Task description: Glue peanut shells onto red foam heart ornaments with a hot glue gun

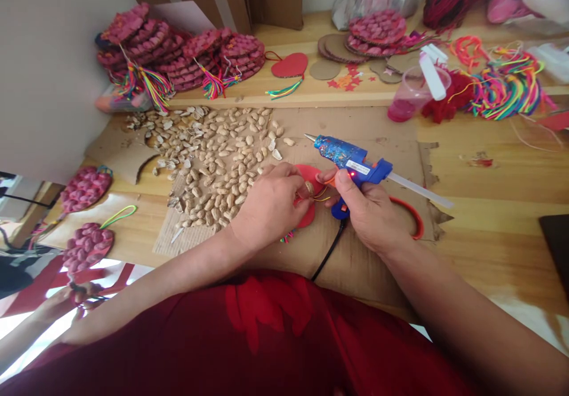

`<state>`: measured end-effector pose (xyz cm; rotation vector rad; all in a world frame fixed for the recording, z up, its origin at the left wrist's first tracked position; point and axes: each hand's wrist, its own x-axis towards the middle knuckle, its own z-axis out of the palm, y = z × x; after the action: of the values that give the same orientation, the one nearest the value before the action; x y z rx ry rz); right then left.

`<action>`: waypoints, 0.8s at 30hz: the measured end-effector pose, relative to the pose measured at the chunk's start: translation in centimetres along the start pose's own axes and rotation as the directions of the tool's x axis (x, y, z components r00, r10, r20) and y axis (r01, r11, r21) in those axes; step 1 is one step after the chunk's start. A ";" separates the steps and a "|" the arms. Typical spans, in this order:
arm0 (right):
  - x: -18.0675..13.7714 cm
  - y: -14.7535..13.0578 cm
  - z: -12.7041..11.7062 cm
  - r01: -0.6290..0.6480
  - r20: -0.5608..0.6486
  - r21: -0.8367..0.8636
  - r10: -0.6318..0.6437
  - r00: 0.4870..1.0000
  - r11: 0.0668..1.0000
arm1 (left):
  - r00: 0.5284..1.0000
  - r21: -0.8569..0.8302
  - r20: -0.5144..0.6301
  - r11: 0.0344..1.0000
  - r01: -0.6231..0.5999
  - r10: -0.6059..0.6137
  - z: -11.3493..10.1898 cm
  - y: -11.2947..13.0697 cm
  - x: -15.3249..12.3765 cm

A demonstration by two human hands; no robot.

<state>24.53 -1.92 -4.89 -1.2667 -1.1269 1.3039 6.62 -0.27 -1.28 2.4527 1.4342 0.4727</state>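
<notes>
Holding one glue gun [351, 162] in my right grip [368, 212], fingers wrapped shut around its handle, I pinch one shell [309, 188] against one red heart [313, 175] with my left grip [271, 206], closed on it. The heart lies on cardboard [368, 129] on the surface, beside a shell pile [213, 159] too big to count. Two pink hearts [86, 187] [88, 246] lie far left.

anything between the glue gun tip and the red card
Nothing loose lies between them, but the left hand covers most of the flat red card, pinching a tan peanut shell on it. The blue plastic glue gun in the right hand points past the card.
</notes>
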 end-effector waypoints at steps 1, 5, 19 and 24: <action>0.0 0.0 0.0 0.003 -0.001 0.000 -0.003 1.000 1.000 | 1.000 0.007 0.000 1.000 0.000 0.000 0.0 0.0 0.0; 0.0 -0.1 0.1 0.011 0.005 0.000 -0.011 1.000 1.000 | 1.000 0.021 -0.002 1.000 0.000 0.000 0.2 0.1 -0.1; 0.1 0.3 -0.1 0.014 0.020 -0.002 -0.014 1.000 1.000 | 1.000 0.038 0.003 0.999 -0.001 0.001 0.2 0.2 -0.1; 0.1 0.3 -0.1 0.021 0.027 -0.010 -0.021 0.999 1.000 | 1.000 0.045 0.000 0.999 -0.011 0.011 0.4 0.1 -0.1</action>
<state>24.60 -1.90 -5.21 -1.2449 -1.1639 1.3043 6.76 -0.46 -1.59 2.4971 1.4473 0.4482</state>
